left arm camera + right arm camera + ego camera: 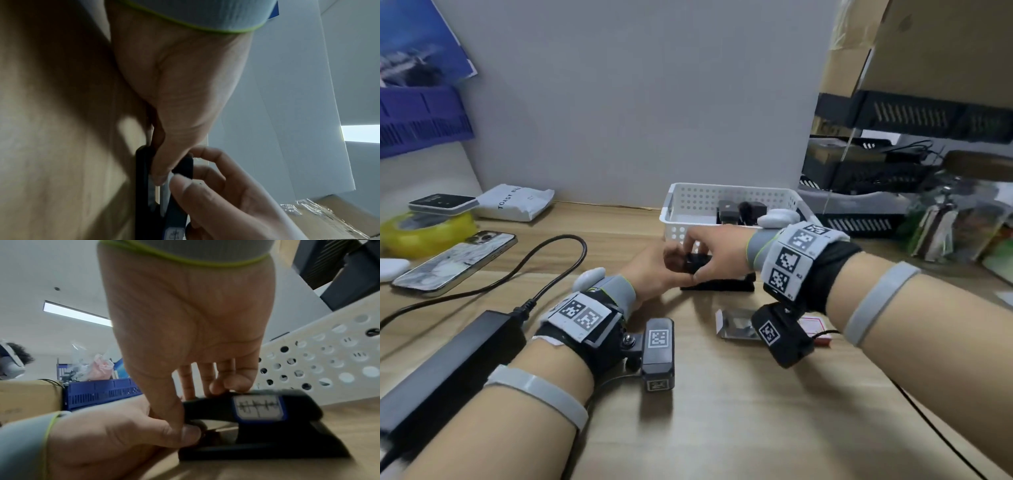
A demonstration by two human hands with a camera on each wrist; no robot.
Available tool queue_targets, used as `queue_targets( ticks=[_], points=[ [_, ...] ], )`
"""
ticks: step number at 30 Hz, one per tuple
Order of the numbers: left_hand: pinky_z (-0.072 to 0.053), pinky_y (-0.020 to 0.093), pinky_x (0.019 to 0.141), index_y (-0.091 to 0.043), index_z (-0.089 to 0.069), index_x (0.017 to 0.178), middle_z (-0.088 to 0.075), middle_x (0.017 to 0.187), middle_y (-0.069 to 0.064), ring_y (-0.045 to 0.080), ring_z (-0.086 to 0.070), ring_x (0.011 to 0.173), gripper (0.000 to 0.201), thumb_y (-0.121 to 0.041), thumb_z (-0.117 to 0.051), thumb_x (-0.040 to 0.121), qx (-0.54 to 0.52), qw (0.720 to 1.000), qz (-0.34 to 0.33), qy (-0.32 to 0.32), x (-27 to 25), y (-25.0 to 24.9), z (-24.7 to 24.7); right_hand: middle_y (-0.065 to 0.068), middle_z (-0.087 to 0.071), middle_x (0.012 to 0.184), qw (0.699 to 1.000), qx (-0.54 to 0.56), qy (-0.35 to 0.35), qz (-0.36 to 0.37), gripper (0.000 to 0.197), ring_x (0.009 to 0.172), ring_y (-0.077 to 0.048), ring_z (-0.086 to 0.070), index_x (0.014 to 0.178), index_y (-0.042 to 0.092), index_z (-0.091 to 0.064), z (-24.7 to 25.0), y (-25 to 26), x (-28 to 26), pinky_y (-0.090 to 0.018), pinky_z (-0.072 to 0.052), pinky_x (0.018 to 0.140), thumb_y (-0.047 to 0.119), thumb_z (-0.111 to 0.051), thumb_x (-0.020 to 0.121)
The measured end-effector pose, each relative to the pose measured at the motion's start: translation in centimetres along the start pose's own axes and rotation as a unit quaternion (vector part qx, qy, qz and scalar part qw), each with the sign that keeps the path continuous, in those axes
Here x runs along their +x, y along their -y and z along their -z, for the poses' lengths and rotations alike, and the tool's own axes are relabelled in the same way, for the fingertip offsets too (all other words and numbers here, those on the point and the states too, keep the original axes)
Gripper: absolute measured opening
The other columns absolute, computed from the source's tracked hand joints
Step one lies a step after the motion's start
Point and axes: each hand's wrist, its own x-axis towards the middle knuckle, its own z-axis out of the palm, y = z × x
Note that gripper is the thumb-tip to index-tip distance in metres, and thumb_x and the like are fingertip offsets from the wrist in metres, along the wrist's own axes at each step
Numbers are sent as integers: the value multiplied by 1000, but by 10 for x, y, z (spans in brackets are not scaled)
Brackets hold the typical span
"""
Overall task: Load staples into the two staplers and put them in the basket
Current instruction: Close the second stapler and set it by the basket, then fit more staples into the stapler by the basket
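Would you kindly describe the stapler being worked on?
Find the white basket at the desk's back. Just in front, both hands grip a black stapler standing on the wood. Unlike the black items in the basket, it has a blue-edged label.

1. Phone [455,262] face down on wooden desk [722,411], left side.
2. Black power brick [448,366] with cable [544,263] near left edge.
3. Yellow tape roll [428,233] under small device [443,204].
4. White pouch [515,202] against grey wall [637,96].

Soft overhead ceiling light [76,313], motion blur, wide-angle distortion at edges.
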Motion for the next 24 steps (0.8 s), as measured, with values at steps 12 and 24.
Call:
queue_targets(
  ticks=[12, 24],
  points=[
    [-45, 6, 65, -10, -68, 109, -71, 87, -3, -11, -62, 63, 31, -6, -81, 81, 77, 997, -12, 7, 9, 1, 2, 13, -61, 94, 971, 151, -185, 18, 22, 78, -14, -62, 107, 37, -60, 18, -57, -32, -29, -50, 76, 24, -63, 89],
    [-50, 27, 87, -17, -71, 102, -75, 89, -2, 12, -68, 83, 26, -7, -81, 81, 85, 996, 8, -12, 10, 4, -4, 4, -70, 83, 929, 294, -160, -155, 10, 76, -10, -59, 78, 22, -70, -39, -160, -60, -25, -46, 79, 19, -79, 81]
  ],
)
